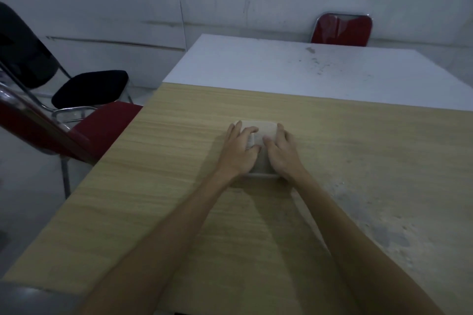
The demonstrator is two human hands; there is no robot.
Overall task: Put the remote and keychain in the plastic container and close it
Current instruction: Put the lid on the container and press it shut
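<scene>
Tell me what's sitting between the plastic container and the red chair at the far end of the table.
Nothing. In the head view, only bare wooden tabletop and then white tabletop lie between the container and the red chair.

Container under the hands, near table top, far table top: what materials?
Rectangular container: looks like cloudy translucent plastic, matte, with rounded corners and a moulded rim. Near table top: probably wood-look laminate, tan with straight printed grain, low sheen. Far table top: plain white, smooth, likely laminate or painted board, scuffed grey.
</scene>
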